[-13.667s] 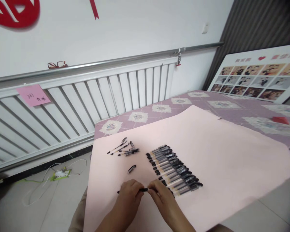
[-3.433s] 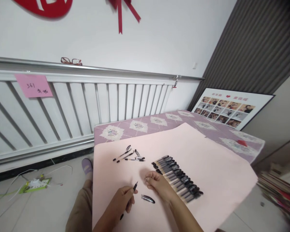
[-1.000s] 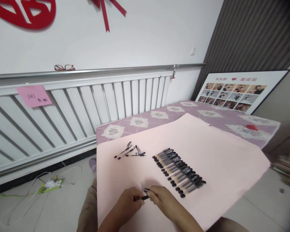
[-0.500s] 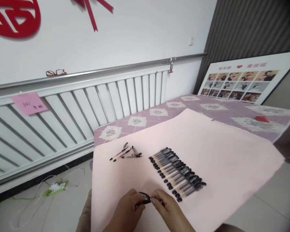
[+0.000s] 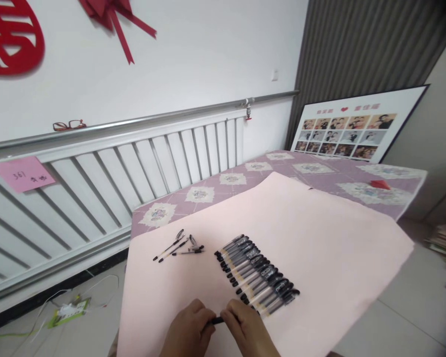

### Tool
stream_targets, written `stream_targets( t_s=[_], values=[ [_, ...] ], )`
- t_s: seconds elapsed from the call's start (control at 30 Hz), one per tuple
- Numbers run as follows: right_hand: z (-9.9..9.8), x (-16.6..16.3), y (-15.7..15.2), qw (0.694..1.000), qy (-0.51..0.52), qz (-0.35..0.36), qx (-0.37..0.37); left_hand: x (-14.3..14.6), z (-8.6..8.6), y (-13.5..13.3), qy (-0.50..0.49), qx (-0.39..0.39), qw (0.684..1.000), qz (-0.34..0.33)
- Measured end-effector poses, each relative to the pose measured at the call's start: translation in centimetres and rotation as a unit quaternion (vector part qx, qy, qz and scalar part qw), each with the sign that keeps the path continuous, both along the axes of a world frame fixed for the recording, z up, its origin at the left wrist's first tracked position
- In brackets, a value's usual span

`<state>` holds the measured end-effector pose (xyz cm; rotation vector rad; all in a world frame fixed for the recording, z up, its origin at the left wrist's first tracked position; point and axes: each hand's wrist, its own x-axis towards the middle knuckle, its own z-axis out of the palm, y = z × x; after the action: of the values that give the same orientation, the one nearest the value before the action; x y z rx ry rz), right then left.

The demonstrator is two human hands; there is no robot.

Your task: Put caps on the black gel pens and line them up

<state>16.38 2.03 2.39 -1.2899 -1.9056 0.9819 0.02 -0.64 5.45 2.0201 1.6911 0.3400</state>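
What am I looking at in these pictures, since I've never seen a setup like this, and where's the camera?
There is no machine here: a person works with two bare hands. The camera is worn on their head, looking forward and down, so the forearms come in from the bottom. The left hand and right hand pinch a slim black pen between them, mostly hidden by the fingers. On the pink sheet lies a slanted row of pens, side by side. Further left are a few loose pens and caps. A patterned purple tablecloth shows beyond the sheet.
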Motion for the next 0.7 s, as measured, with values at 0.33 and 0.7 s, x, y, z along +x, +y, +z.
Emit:
stream_targets(
  t_s=[0.33, 0.7],
  values=[
    [0.8, 1.2, 0.2, 0.992, 0.102, -0.013, -0.068, 1.7, 0.6, 0.2, 0.007, 0.026, 1.0, 0.006],
    [-0.3, 1.7, 0.0, 0.968, 0.211, -0.02, -0.131, 2.5, 1.2, 0.0, -0.007, 0.046, 0.998, 0.032]
  ],
)
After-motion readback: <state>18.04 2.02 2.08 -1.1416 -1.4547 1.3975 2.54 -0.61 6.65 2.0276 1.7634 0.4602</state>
